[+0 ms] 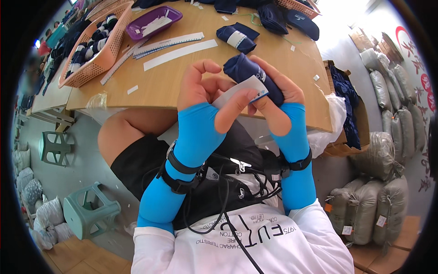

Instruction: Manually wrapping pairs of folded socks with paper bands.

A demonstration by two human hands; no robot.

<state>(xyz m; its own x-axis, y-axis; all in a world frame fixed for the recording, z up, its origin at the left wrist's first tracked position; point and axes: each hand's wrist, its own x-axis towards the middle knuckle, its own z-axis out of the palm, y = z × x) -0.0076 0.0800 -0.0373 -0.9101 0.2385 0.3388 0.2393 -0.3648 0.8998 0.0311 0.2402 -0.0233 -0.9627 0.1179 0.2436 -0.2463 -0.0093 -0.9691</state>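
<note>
Head view, navy sock bundle (248,73) angled up-left, banded

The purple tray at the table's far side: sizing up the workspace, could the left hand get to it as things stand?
Probably yes: bare tabletop lies between the left hand and the purple tray, but that hand holds a white paper band.

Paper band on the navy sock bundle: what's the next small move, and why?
Probably draw the white paper band snug around the navy sock bundle and press its loose end down. The right hand clasps the bundle, the left hand pinches the band's free end, and the band lies only partly across it. A finished banded bundle lies on the table.
</note>
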